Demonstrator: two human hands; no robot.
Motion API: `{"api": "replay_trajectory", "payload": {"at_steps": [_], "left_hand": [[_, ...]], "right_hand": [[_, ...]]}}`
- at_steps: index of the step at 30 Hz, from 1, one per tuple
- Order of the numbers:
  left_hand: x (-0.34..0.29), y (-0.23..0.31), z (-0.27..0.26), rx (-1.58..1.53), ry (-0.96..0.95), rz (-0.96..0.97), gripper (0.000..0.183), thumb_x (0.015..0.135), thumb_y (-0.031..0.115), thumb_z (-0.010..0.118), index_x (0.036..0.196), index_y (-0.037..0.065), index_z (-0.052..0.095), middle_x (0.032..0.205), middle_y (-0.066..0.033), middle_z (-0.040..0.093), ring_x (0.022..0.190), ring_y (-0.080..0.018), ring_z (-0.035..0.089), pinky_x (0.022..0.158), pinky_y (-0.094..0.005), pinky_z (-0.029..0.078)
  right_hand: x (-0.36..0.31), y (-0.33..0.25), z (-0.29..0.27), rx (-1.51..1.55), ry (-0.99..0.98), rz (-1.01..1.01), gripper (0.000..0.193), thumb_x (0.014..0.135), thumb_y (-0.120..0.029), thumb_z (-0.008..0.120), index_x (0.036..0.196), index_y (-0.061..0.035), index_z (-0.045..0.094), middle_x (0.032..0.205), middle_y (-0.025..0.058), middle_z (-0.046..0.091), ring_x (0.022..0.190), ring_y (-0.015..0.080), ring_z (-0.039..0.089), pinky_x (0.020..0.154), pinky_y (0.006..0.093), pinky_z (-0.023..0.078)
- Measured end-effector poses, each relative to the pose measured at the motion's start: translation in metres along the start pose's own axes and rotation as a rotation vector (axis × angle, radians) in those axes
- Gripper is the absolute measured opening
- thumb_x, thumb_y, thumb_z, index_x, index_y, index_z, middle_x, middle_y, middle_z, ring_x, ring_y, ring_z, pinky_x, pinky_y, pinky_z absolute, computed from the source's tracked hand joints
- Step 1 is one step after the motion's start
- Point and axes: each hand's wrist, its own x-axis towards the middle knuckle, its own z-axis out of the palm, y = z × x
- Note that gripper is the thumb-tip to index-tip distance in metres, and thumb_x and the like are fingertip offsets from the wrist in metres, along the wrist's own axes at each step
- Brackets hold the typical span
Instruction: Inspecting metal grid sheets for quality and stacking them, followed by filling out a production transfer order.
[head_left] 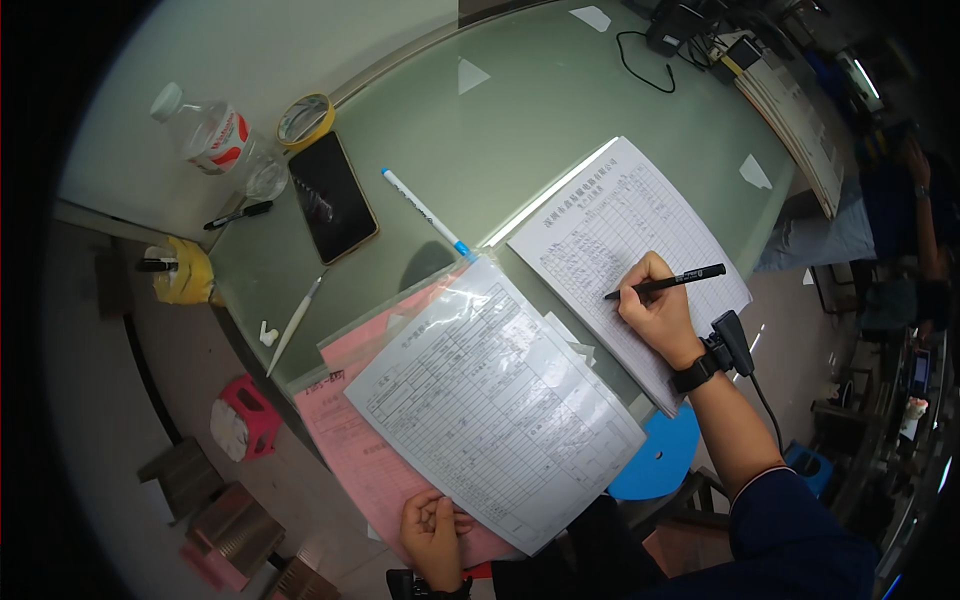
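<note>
My right hand [657, 315] grips a black pen [690, 277], its tip down on a stack of printed forms [575, 185] whose top sheet has a table partly filled with handwriting. At the near edge of the table, my left hand [432, 530] is closed, fingers curled over the lower edge of some pink sheets [345, 440]; whether it pinches anything is hidden. Over the pink sheets lies a white printed form [490, 400] in a shiny clear sleeve. A black strap device [715, 362] is on my right wrist, with a cable running from it.
On the green tabletop [440, 120] lie a phone [333, 198], a blue-capped marker [425, 210], a white pen-like tool [297, 325], a black marker [238, 215] and a yellow tape roll [306, 121]. A plastic bottle [222, 140] stands far left. Blue [655, 455] and pink [247, 418] stools stand below.
</note>
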Motion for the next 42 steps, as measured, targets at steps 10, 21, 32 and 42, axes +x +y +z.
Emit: {"api": "replay_trajectory", "payload": {"at_steps": [10, 21, 32, 42], "left_hand": [[0.0, 0.002, 0.0, 0.021, 0.005, 0.001, 0.009, 0.088, 0.003, 0.051, 0.094, -0.003, 0.049, 0.068, -0.0074, 0.057, 0.051, -0.0109, 0.056, 0.044, -0.0189, 0.047], [-0.001, 0.0, -0.003, 0.052, 0.02, 0.033, 0.011, 0.088, 0.005, 0.051, 0.095, -0.003, 0.049, 0.069, -0.008, 0.058, 0.052, -0.0115, 0.057, 0.045, -0.0191, 0.047], [-0.001, 0.002, -0.002, 0.024, -0.024, -0.001, 0.012, 0.088, 0.006, 0.052, 0.096, -0.003, 0.05, 0.073, -0.0084, 0.058, 0.055, -0.0116, 0.058, 0.047, -0.0193, 0.048], [-0.003, 0.0, -0.001, 0.082, 0.051, 0.043, 0.012, 0.087, 0.007, 0.053, 0.095, -0.002, 0.05, 0.069, -0.0069, 0.057, 0.051, -0.0113, 0.056, 0.045, -0.0197, 0.046]], "right_hand": [[-0.001, -0.004, 0.002, -0.013, 0.027, 0.011, 0.013, 0.073, -0.005, 0.058, 0.072, -0.0057, 0.046, 0.065, -0.0033, 0.045, 0.057, 0.0023, 0.037, 0.051, 0.018, 0.032], [-0.001, -0.003, 0.003, -0.024, 0.041, -0.012, 0.012, 0.075, -0.004, 0.058, 0.073, -0.006, 0.045, 0.064, -0.0034, 0.046, 0.057, 0.0019, 0.038, 0.05, 0.0176, 0.032], [0.019, -0.018, -0.027, 0.168, -0.129, 0.049, 0.01, 0.085, -0.01, 0.053, 0.085, -0.0057, 0.044, 0.073, 0.0037, 0.055, 0.061, 0.0065, 0.05, 0.056, 0.0207, 0.042], [0.012, -0.001, -0.015, 0.021, 0.05, 0.005, 0.011, 0.074, -0.002, 0.056, 0.074, -0.0056, 0.045, 0.066, -0.0041, 0.044, 0.059, 0.0022, 0.038, 0.052, 0.0179, 0.032]]}}
